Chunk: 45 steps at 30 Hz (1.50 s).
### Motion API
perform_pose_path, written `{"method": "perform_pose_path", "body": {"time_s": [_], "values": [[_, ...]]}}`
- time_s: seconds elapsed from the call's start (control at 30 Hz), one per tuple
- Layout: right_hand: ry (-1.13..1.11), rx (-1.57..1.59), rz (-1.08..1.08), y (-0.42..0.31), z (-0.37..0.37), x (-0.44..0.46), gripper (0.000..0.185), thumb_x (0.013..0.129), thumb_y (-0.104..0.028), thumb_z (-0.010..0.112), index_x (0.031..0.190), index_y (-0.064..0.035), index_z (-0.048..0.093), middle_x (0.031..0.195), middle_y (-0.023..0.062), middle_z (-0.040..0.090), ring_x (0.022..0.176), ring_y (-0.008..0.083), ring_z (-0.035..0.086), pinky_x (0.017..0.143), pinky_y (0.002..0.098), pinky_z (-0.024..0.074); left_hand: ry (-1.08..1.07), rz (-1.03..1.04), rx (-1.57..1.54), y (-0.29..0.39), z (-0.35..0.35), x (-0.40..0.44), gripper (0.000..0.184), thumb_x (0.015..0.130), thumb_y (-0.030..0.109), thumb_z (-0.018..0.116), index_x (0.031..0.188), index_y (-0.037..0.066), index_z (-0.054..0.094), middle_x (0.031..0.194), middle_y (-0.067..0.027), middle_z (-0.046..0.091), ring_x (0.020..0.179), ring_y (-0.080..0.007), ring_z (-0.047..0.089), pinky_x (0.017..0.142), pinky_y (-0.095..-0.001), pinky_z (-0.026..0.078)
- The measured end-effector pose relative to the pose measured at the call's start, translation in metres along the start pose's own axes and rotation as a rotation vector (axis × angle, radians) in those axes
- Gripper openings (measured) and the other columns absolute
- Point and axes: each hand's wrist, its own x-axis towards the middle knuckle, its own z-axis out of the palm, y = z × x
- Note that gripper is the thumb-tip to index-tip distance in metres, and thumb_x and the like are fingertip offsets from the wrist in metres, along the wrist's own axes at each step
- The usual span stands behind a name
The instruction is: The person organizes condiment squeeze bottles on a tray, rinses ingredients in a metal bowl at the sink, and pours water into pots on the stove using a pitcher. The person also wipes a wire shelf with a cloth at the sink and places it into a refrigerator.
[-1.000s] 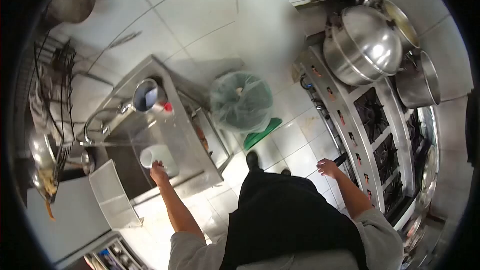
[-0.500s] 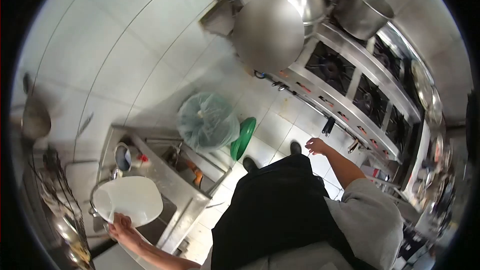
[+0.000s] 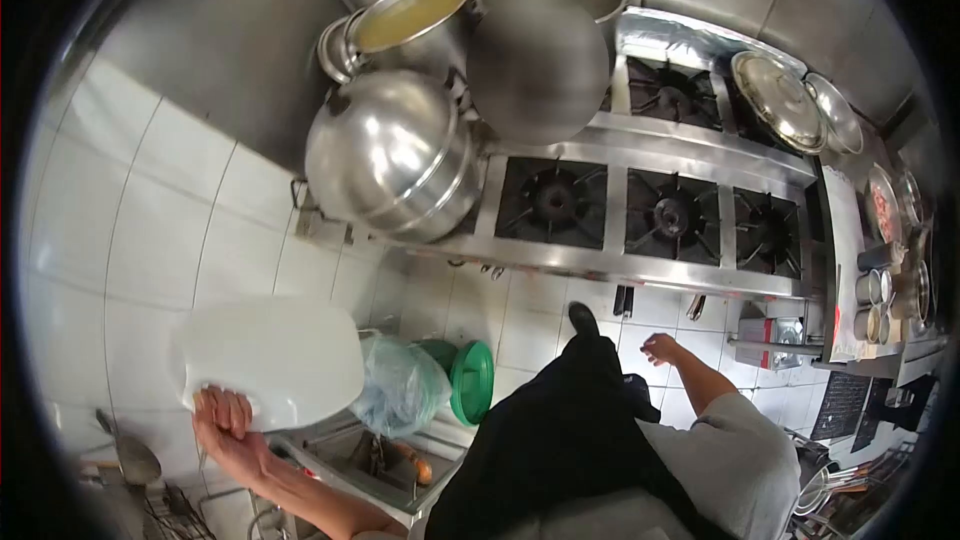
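Note:
My left hand (image 3: 222, 425) is wrapped round the near edge of a white plastic tub (image 3: 280, 355), a smooth rounded-corner piece lifted above the sink (image 3: 340, 455). Whether anything is inside the tub I cannot make out. My right hand (image 3: 659, 348) hangs beside my dark apron (image 3: 540, 440), its fingers loosely apart with nothing in them. It is above the tiled floor, below the stove's front edge.
Ahead is a stove (image 3: 670, 210) with several burners, bearing a large metal bowl (image 3: 390, 155) and a pot of yellowish liquid (image 3: 412, 15). A bagged bin (image 3: 400, 380) and green lid (image 3: 472, 383) stand between sink and stove. Metal containers (image 3: 875, 287) line the right counter.
The white tub has risen from over the sink in my left hand, away from my body. My view has swung toward the stove. My right hand stays low and holds nothing.

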Motion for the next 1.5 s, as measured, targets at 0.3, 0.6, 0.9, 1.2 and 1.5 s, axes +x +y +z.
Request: {"method": "perform_pose_path", "body": {"time_s": [0.3, 0.6, 0.9, 1.2, 1.5], "values": [[0.117, 0.416, 0.165, 0.013, -0.075, -0.041, 0.033, 0.082, -0.026, 0.064, 0.103, -0.0024, 0.057, 0.084, 0.0097, 0.062, 0.069, 0.0206, 0.062, 0.054, 0.0338, 0.0532, -0.201, -0.110, 0.007, -0.077, 0.250, 0.102, 0.031, 0.089, 0.021, 0.055, 0.065, 0.012, 0.039, 0.055, 0.0064, 0.025, 0.045, -0.0054, 0.020, 0.044, -0.0236, 0.018], [0.131, 0.644, 0.273, 0.062, -0.044, -0.057, 0.021, 0.084, -0.023, 0.061, 0.092, -0.0035, 0.059, 0.073, 0.0066, 0.057, 0.058, 0.0192, 0.058, 0.051, 0.0353, 0.0510, -0.516, -0.164, 0.252, -0.154, 0.427, 0.191, 0.032, 0.089, 0.027, 0.058, 0.067, 0.010, 0.044, 0.054, 0.0048, 0.036, 0.043, -0.0051, 0.029, 0.040, -0.0233, 0.026], [0.125, 0.790, 0.376, 0.078, -0.010, -0.060, 0.021, 0.083, -0.022, 0.062, 0.089, -0.0024, 0.058, 0.074, 0.0076, 0.059, 0.057, 0.0192, 0.059, 0.052, 0.0352, 0.0530, -0.896, -0.085, 0.967, -0.206, 0.552, 0.248, 0.043, 0.086, 0.039, 0.061, 0.062, 0.006, 0.046, 0.051, 0.0014, 0.040, 0.038, -0.0093, 0.037, 0.033, -0.0276, 0.031], [0.108, 1.061, 0.326, 0.084, 0.020, -0.047, 0.024, 0.083, -0.021, 0.061, 0.097, -0.0017, 0.055, 0.082, 0.0105, 0.060, 0.064, 0.0229, 0.062, 0.054, 0.0365, 0.0547, -1.197, -0.285, 1.532, -0.214, 0.607, 0.251, 0.051, 0.083, 0.044, 0.063, 0.059, 0.002, 0.046, 0.047, -0.0044, 0.040, 0.032, -0.0174, 0.039, 0.029, -0.0331, 0.034], [0.095, 0.998, 0.299, 0.066, 0.028, -0.037, 0.026, 0.084, -0.020, 0.060, 0.103, -0.0029, 0.058, 0.079, 0.0086, 0.060, 0.060, 0.0199, 0.059, 0.051, 0.0343, 0.0520, -1.354, -0.288, 1.886, -0.219, 0.635, 0.273, 0.052, 0.081, 0.043, 0.065, 0.058, -0.001, 0.049, 0.049, -0.0085, 0.044, 0.034, -0.0194, 0.043, 0.028, -0.0353, 0.037]]}}
